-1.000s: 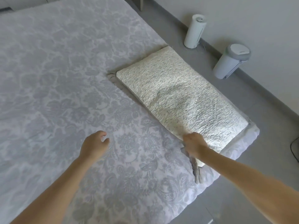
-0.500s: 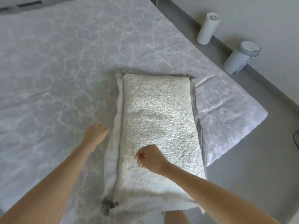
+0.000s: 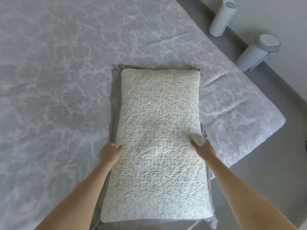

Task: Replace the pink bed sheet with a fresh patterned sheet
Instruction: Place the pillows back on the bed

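A grey-and-white floral patterned sheet (image 3: 63,83) covers the whole mattress. No pink sheet shows. A cream quilted pillow (image 3: 159,130) with a grey border lies lengthwise near the bed's right corner, its near end sticking out over the edge. My left hand (image 3: 108,154) grips the pillow's left edge, thumb on top. My right hand (image 3: 203,151) pinches the right edge, and a fold of the fabric bunches over the fingers.
Grey floor (image 3: 259,183) runs along the bed's right side. Two white cylindrical appliances stand by the wall: a tall one (image 3: 221,17) and a shorter one with a grey lid (image 3: 258,53). The mattress corner (image 3: 274,125) lies just right of the pillow.
The pillow has swung from the bed's right edge to lie lengthwise before me. Both hands moved onto its sides and took hold; half a second ago the left was beside it, the right above.
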The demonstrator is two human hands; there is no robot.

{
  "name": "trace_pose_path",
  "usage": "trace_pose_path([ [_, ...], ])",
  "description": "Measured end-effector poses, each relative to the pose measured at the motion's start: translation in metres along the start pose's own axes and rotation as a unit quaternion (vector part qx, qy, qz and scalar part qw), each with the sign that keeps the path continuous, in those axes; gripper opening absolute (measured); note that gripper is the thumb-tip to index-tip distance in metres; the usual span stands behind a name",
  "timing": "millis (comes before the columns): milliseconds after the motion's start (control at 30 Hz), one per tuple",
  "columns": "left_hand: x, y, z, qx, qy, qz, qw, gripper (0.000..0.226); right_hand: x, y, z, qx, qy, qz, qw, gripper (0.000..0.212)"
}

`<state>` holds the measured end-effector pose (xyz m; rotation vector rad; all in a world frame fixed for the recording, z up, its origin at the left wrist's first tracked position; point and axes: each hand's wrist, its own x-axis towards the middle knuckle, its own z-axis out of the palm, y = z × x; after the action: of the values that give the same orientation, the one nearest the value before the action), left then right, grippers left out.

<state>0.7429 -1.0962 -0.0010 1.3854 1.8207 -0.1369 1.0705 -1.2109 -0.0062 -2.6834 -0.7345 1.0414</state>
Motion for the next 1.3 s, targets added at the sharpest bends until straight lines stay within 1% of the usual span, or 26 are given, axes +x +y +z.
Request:
trace_pose_path([
  [33, 0.003, 0.004, 0.003, 0.004, 0.003, -0.007, 1.000, 0.059, 0.013, 0.003, 0.008, 0.017, 0.004, -0.005, 1.000, 0.103],
  [67, 0.021, 0.009, 0.016, 0.008, 0.002, -0.012, 1.000, 0.063, 0.036, 0.003, 0.017, 0.023, 0.000, -0.002, 1.000, 0.103],
  [167, 0.038, 0.009, 0.031, -0.017, -0.028, -0.016, 0.999, 0.076, 0.050, -0.006, 0.034, 0.017, 0.016, 0.039, 0.999, 0.084],
  [233, 0.050, 0.004, 0.042, -0.051, -0.042, -0.026, 0.997, 0.089, 0.055, -0.008, 0.043, 0.000, 0.048, 0.061, 0.997, 0.081],
  [267, 0.057, 0.001, 0.048, -0.077, -0.038, -0.032, 0.996, 0.090, 0.059, -0.005, 0.049, 0.003, 0.071, 0.054, 0.996, 0.077],
  [300, 0.057, 0.003, 0.051, -0.103, -0.027, -0.033, 0.994, 0.077, 0.058, -0.004, 0.051, 0.011, 0.091, 0.041, 0.995, 0.068],
  [333, 0.057, 0.006, 0.054, -0.124, -0.001, -0.029, 0.992, 0.057, 0.058, -0.003, 0.053, 0.016, 0.117, 0.027, 0.993, 0.053],
  [367, 0.054, 0.010, 0.055, -0.149, 0.024, -0.019, 0.988, 0.041, 0.055, -0.003, 0.051, 0.019, 0.148, 0.017, 0.989, 0.037],
  [400, 0.051, 0.013, 0.055, -0.171, 0.050, 0.003, 0.984, 0.037, 0.051, -0.005, 0.048, 0.027, 0.181, 0.003, 0.983, 0.027],
  [433, 0.045, 0.018, 0.053, -0.192, 0.073, 0.028, 0.978, 0.038, 0.046, -0.008, 0.042, 0.041, 0.215, -0.018, 0.976, 0.030],
  [467, 0.037, 0.023, 0.048, -0.208, 0.100, 0.055, 0.971, 0.038, 0.042, -0.013, 0.037, 0.051, 0.250, -0.044, 0.966, 0.038],
  [500, 0.028, 0.028, 0.038, -0.208, 0.125, 0.075, 0.967, 0.036, 0.036, -0.020, 0.030, 0.064, 0.272, -0.063, 0.958, 0.044],
  [567, 0.013, 0.041, 0.016, -0.173, 0.177, 0.090, 0.965, 0.031, 0.024, -0.036, 0.017, 0.078, 0.304, -0.088, 0.945, 0.045],
  [633, 0.007, 0.060, -0.015, -0.127, 0.241, 0.114, 0.955, 0.026, 0.014, -0.058, 0.001, 0.092, 0.330, -0.109, 0.933, 0.039],
  [700, 0.001, 0.079, -0.059, -0.088, 0.294, 0.156, 0.939, 0.034, -0.001, -0.086, -0.013, 0.095, 0.341, -0.123, 0.927, 0.037],
  [800, -0.002, 0.099, -0.123, -0.052, 0.343, 0.188, 0.919, 0.042, -0.025, -0.130, -0.026, 0.108, 0.331, -0.123, 0.929, 0.042],
  [900, -0.013, 0.102, -0.180, -0.047, 0.393, 0.194, 0.898, 0.048, -0.052, -0.171, -0.023, 0.141, 0.327, -0.134, 0.925, 0.039],
  [967, -0.015, 0.087, -0.227, -0.059, 0.423, 0.184, 0.885, 0.050, -0.075, -0.215, -0.016, 0.171, 0.331, -0.163, 0.914, 0.035],
  [1067, -0.011, 0.057, -0.298, -0.076, 0.457, 0.175, 0.869, 0.048, -0.106, -0.286, -0.002, 0.197, 0.343, -0.219, 0.892, 0.035],
  [1100, -0.005, 0.041, -0.330, -0.085, 0.469, 0.168, 0.863, 0.048, -0.121, -0.320, 0.007, 0.204, 0.343, -0.238, 0.885, 0.035],
  [1167, 0.005, 0.020, -0.377, -0.096, 0.478, 0.152, 0.860, 0.051, -0.142, -0.372, 0.018, 0.214, 0.333, -0.266, 0.879, 0.037],
  [1300, 0.039, -0.042, -0.493, -0.126, 0.494, 0.110, 0.853, 0.057, -0.186, -0.506, 0.064, 0.206, 0.302, -0.331, 0.870, 0.044],
])
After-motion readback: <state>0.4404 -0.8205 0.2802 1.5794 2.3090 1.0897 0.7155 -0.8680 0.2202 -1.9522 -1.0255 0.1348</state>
